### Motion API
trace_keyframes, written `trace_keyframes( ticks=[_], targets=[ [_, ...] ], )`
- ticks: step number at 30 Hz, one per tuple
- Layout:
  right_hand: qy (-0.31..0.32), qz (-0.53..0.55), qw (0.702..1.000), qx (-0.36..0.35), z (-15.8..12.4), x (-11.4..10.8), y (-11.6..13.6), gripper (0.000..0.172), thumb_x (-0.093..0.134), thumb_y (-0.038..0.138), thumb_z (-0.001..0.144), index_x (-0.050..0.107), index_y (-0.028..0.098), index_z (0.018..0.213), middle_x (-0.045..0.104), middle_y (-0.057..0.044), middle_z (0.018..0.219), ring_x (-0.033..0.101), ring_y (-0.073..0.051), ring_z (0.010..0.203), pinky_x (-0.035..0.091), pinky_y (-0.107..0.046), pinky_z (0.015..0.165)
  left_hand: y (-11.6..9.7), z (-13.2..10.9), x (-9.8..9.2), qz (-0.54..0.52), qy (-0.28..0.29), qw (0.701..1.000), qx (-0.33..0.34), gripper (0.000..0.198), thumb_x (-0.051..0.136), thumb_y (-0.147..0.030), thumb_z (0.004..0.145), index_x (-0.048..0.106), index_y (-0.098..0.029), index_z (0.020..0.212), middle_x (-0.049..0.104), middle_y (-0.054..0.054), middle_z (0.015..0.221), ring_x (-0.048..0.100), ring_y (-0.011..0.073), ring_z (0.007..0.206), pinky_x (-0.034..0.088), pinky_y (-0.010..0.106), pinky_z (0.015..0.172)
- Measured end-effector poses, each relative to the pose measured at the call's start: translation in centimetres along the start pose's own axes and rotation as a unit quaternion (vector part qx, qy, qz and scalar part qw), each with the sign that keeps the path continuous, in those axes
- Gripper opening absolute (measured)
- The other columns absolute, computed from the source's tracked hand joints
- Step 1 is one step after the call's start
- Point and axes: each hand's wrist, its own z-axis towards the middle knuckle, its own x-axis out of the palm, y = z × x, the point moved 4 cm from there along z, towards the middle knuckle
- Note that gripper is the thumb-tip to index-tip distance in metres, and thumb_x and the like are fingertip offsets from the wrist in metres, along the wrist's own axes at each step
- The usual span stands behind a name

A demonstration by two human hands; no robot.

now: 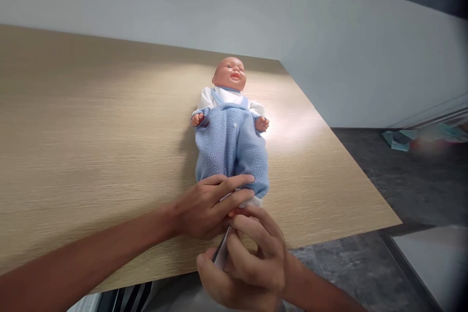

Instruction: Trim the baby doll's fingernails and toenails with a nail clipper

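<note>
A baby doll (231, 136) in a blue fleece romper and white shirt lies on its back on the wooden table (91, 146), head away from me. My left hand (208, 207) grips the doll's foot at the bottom of the romper legs, fingers wrapped over it. My right hand (244, 263) is closed around a thin metal tool (222, 251), whose tip points up at the doll's foot. The foot itself is mostly hidden under my fingers.
A pale wall runs behind the table. The table's right edge drops to a dark grey floor (383, 170), where blurred teal and red objects (420, 137) lie far right. A white surface (438, 258) shows at lower right.
</note>
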Motion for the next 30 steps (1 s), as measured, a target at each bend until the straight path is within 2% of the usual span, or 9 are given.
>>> trace_keyframes(
  ticks=[3, 6, 12, 16, 17, 20, 23, 25, 30],
  targets=[
    [-0.017, -0.069, 0.989, -0.131, 0.4, 0.0, 0.8, 0.018, 0.072, 0.022, 0.077, 0.076, 0.034, 0.089, 0.058, 0.005, 0.066, 0.060, -0.015, 0.065, 0.060, -0.037, 0.064, 0.1, -0.1, 0.0, 0.000, -0.005, 1.000, -0.006, 0.041, 0.033, -0.026, 0.103, 0.038, -0.016, 0.143, 0.068, 0.016, 0.120, 0.063, 0.0258, 0.118, 0.068, 0.045, 0.078],
    [-0.029, -0.049, 0.989, -0.133, 0.9, 0.0, 0.5, 0.018, 0.075, 0.022, 0.076, 0.077, 0.033, 0.090, 0.055, 0.004, 0.068, 0.057, -0.015, 0.066, 0.057, -0.037, 0.063, 0.1, -0.2, 0.1, -0.006, -0.009, 1.000, -0.003, 0.041, 0.035, -0.023, 0.102, 0.041, -0.013, 0.142, 0.068, 0.017, 0.121, 0.062, 0.0262, 0.118, 0.068, 0.045, 0.080],
    [0.003, -0.036, 0.992, -0.125, 1.2, -0.1, 0.3, 0.020, 0.072, 0.016, 0.079, 0.075, 0.031, 0.092, 0.053, 0.004, 0.070, 0.059, -0.014, 0.065, 0.052, -0.035, 0.058, 0.1, -0.2, 0.1, -0.014, -0.003, 1.000, 0.003, 0.040, 0.031, -0.025, 0.103, 0.043, -0.013, 0.140, 0.067, 0.015, 0.124, 0.061, 0.0267, 0.121, 0.067, 0.044, 0.083],
    [-0.011, 0.054, 0.997, -0.060, 1.0, -1.1, -0.4, 0.007, 0.068, 0.022, 0.091, 0.069, 0.021, 0.097, 0.058, 0.001, 0.075, 0.066, -0.017, 0.080, 0.062, -0.033, 0.075, 0.2, -0.3, 0.1, 0.009, 0.000, 1.000, 0.011, 0.042, 0.028, -0.031, 0.105, 0.045, -0.012, 0.137, 0.066, 0.016, 0.125, 0.058, 0.0247, 0.127, 0.063, 0.039, 0.088],
    [-0.026, 0.082, 0.996, -0.033, 1.0, -1.4, -0.7, 0.011, 0.068, 0.025, 0.092, 0.067, 0.018, 0.100, 0.062, -0.001, 0.080, 0.067, -0.018, 0.085, 0.063, -0.034, 0.078, 0.2, -0.4, 0.1, 0.014, 0.001, 1.000, 0.012, 0.042, 0.027, -0.033, 0.105, 0.046, -0.011, 0.136, 0.065, 0.016, 0.126, 0.058, 0.0242, 0.128, 0.062, 0.038, 0.090],
    [-0.112, 0.159, 0.979, 0.065, 1.0, -1.9, -1.8, 0.027, 0.070, 0.033, 0.091, 0.062, 0.016, 0.110, 0.067, -0.006, 0.089, 0.068, -0.020, 0.089, 0.064, -0.035, 0.073, 0.3, -0.5, 0.1, 0.007, 0.009, 1.000, 0.004, 0.041, 0.031, -0.034, 0.105, 0.047, -0.007, 0.132, 0.061, 0.021, 0.132, 0.057, 0.0251, 0.129, 0.059, 0.037, 0.093],
    [-0.150, 0.209, 0.955, 0.146, 1.0, -1.7, -2.5, 0.028, 0.072, 0.031, 0.090, 0.062, 0.018, 0.113, 0.066, -0.005, 0.085, 0.067, -0.021, 0.086, 0.063, -0.035, 0.065, 0.5, -0.6, 0.1, -0.024, 0.013, 1.000, 0.003, 0.042, 0.033, -0.032, 0.104, 0.045, -0.005, 0.134, 0.060, 0.024, 0.133, 0.055, 0.0270, 0.132, 0.058, 0.038, 0.096],
    [-0.141, 0.209, 0.955, 0.155, 1.2, -1.5, -2.5, 0.027, 0.072, 0.029, 0.089, 0.062, 0.019, 0.111, 0.067, -0.005, 0.085, 0.068, -0.021, 0.086, 0.063, -0.036, 0.065, 0.5, -0.7, 0.1, -0.046, 0.014, 0.999, 0.007, 0.044, 0.032, -0.032, 0.104, 0.044, -0.004, 0.136, 0.059, 0.026, 0.134, 0.054, 0.0285, 0.134, 0.057, 0.040, 0.096],
    [-0.106, 0.154, 0.975, 0.116, 1.4, -1.5, -1.9, 0.025, 0.072, 0.031, 0.089, 0.061, 0.019, 0.108, 0.068, -0.005, 0.083, 0.070, -0.022, 0.086, 0.064, -0.041, 0.072, 0.7, -1.0, 0.1, -0.067, 0.014, 0.998, 0.003, 0.045, 0.030, -0.033, 0.104, 0.047, -0.004, 0.135, 0.052, 0.028, 0.142, 0.055, 0.0320, 0.132, 0.057, 0.045, 0.096]
  ],
)
